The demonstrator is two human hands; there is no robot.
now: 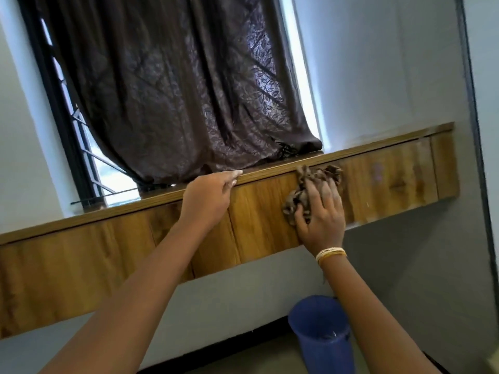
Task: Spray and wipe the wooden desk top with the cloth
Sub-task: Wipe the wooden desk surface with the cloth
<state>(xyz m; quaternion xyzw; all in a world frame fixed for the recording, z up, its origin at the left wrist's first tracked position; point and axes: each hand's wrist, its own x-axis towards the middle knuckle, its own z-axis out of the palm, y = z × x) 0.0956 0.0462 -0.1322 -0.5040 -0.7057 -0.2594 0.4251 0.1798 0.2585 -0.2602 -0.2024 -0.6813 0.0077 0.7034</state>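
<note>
The wooden desk (259,214) runs along the wall under the window, seen from below, with its front panel facing me. My right hand (321,214) presses a crumpled brown cloth (314,179) flat against that front panel, fingers spread over it. My left hand (208,198) holds the desk's top front edge, fingers hooked over the rim. No spray bottle is in view.
A dark brown curtain (175,85) hangs down onto the desk top in front of a barred window (81,136). A blue plastic jug (321,333) stands on the floor below my right arm. A grey wall (478,130) closes the right side.
</note>
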